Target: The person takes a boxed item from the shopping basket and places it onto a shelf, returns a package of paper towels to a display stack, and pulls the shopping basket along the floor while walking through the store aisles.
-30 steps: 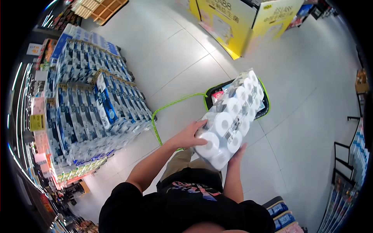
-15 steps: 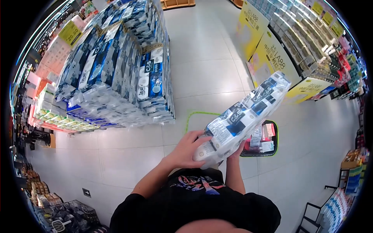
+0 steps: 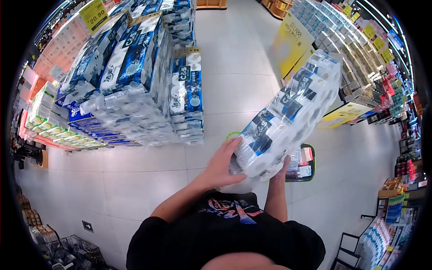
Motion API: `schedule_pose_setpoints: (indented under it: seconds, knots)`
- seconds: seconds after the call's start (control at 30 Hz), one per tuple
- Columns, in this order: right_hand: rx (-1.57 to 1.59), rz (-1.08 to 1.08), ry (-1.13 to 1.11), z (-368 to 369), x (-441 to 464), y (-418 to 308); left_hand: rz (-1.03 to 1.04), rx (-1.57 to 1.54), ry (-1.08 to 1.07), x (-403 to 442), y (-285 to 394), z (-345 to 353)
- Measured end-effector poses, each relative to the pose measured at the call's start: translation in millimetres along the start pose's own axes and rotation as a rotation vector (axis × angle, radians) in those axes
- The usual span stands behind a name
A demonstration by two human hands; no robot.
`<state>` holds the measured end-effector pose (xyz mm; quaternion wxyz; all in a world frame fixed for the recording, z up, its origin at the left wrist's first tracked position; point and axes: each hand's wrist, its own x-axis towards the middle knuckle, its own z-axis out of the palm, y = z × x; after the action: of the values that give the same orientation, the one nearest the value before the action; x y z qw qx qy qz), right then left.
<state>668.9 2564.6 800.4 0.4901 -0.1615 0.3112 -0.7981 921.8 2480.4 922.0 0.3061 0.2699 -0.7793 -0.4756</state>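
A long plastic-wrapped pack of toilet paper rolls [image 3: 290, 105], printed in blue and white, is held up in front of me, slanting away to the upper right. My left hand [image 3: 225, 165] grips its near end from the left, thumb and fingers spread around the wrap. Under the near right side, my right hand [image 3: 281, 170] supports the pack, its fingers partly hidden. Below it on the floor stands a black shopping basket [image 3: 313, 163] with a green rim, partly covered by the pack. Several small packaged items [image 3: 306, 163] lie inside.
A tall stack of similar blue paper packs [image 3: 130, 67] rises at left, with a yellow price sign [image 3: 94, 16] above. Stocked shelves [image 3: 342, 49] with yellow boards [image 3: 292, 45] line the right. A black metal rack [image 3: 348, 252] stands at lower right, a wire bin [image 3: 81, 252] at lower left.
The pack has turned in my hands, showing more of its white roll ends, and its far end sits higher. My view has shifted slightly; both hands keep their hold.
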Motion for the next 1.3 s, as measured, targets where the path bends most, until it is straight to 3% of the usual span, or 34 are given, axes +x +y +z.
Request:
schedule_pose_setpoints:
  seconds: [0.23, 0.43, 0.63, 1.03, 1.23, 1.3]
  knots:
    - [0.058, 0.128, 0.087, -7, 24, 24, -0.015, -0.063, 0.027, 12, -53, -5]
    - [0.118, 0.365, 0.095, -6, 89, 70, -0.205, -0.105, 0.075, 33, -88, -27]
    - [0.287, 0.52, -0.04, 13, 162, 124, -0.324, 0.016, 0.186, 50, -115, -46]
    - [0.261, 0.736, -0.209, 40, 257, 178, -0.472, 0.066, 0.402, 46, -155, -55]
    - [0.159, 0.702, -0.254, 74, 292, 197, -0.543, -0.107, 0.633, 53, -181, -62]
    - [0.144, 0.673, -0.268, 85, 304, 207, -0.682, -0.17, 0.764, 59, -183, -65]
